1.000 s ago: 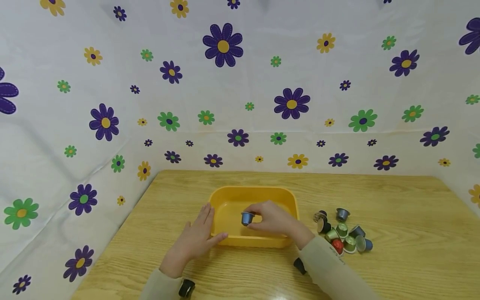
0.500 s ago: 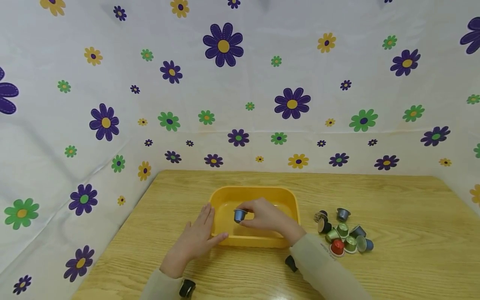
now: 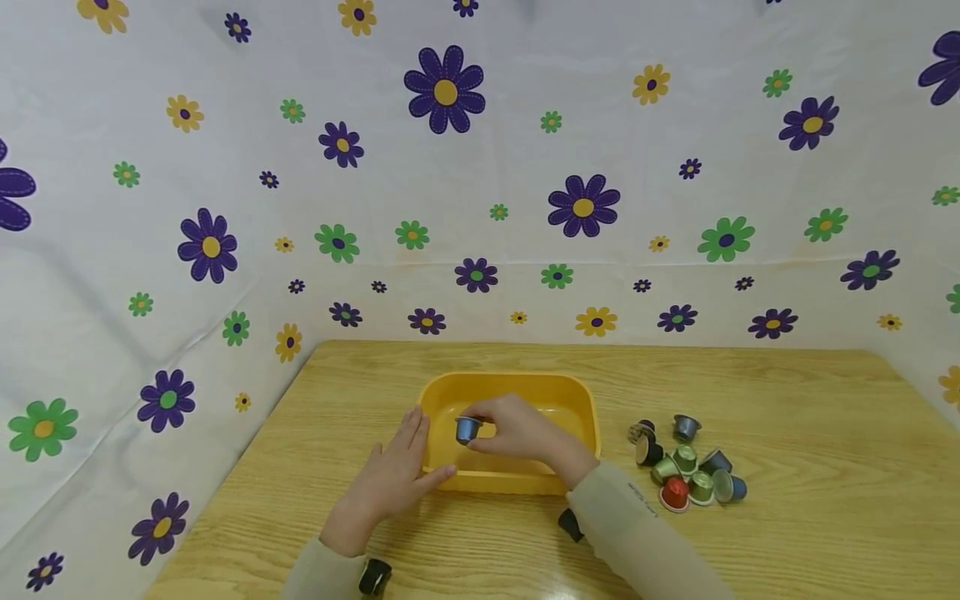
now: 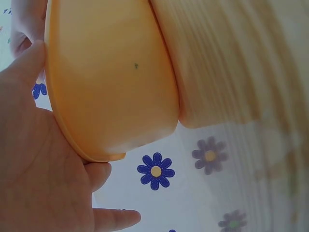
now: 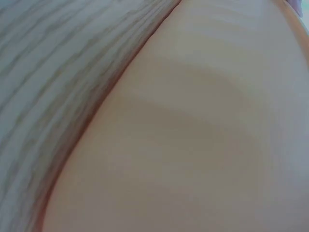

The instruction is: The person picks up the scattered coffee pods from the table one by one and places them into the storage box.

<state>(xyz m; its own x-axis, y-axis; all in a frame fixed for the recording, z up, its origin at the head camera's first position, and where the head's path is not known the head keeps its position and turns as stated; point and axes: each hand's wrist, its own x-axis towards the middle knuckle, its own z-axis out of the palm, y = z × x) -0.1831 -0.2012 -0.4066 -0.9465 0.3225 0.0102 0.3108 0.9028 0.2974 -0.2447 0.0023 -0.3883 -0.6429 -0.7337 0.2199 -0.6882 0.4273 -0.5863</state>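
Over the left part of a yellow plastic tub [image 3: 517, 482], my right hand [image 3: 513, 432] pinches a blue coffee capsule [image 3: 467, 430] between thumb and fingers, its rim upward. My left hand [image 3: 392, 472] rests against the tub's near left corner, fingers straight along the left side and thumb by the front rim. In the left wrist view, the left palm [image 4: 43, 169] lies alongside the tub's rim, with the tub's outer wall [image 4: 113, 82] beside it. The right wrist view is filled by the tub's wall [image 5: 183, 135] close up; the right hand's grip is hidden there.
To the right of the tub, a loose group of coffee capsules lies on the wooden table [image 3: 810, 467]: several green ones, a red capsule [image 3: 674, 493], a black capsule [image 3: 648, 451] and a grey-blue one [image 3: 686, 428] among them. A flower-print sheet [image 3: 517, 167] hangs behind the table.
My right hand has carried the blue capsule leftward over the tub, toward the left hand. The left hand, the tub and the other capsules have stayed in place.
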